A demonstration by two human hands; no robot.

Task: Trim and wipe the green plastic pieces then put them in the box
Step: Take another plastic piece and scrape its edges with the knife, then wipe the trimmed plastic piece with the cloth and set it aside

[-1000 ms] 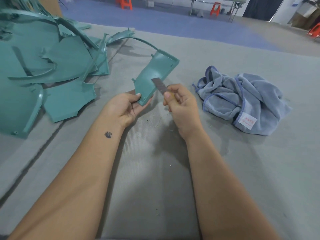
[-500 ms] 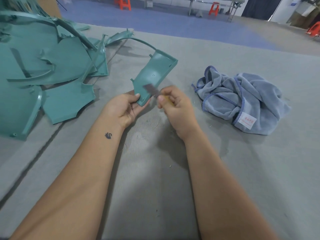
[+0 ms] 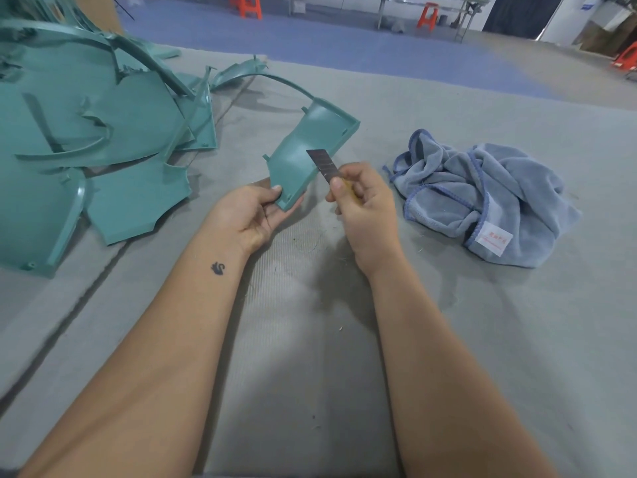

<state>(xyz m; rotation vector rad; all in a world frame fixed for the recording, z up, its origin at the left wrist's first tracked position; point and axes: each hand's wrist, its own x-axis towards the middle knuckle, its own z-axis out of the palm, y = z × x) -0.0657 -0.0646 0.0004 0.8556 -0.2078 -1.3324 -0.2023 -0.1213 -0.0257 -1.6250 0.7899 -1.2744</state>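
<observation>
- Nearest the camera, two bare forearms are reaching out over the grey mat point(image 3: 310, 339), which is carrying a few thin green shavings just below the hands
- The left hand point(image 3: 251, 215) is gripping the near corner of a green plastic piece point(image 3: 306, 153) – thumb on top, fingers curled underneath – and is holding it tilted up off the mat, its far end pointing toward 1 o'clock
- The right hand point(image 3: 365, 205) is pinching a yellow-handled blade point(image 3: 322, 165), with the dark steel standing against the piece's right edge; whether it is actually biting into the plastic, I cannot tell
- Judging by this, trimming is the step in hand; wiping and boxing are not yet done
- The next move is calling for a shallow stroke along that edge, with the left fingers staying out of the blade's path
- At 3 o'clock from the hands, well apart, a crumpled blue cloth point(image 3: 482, 198) is lying ready for the wipe
- At 10 o'clock a pile of green pieces point(image 3: 96, 132) is waiting on the mat – no box is showing anywhere
- Farthest off, orange stools point(image 3: 248, 5) are standing on a blue floor
</observation>
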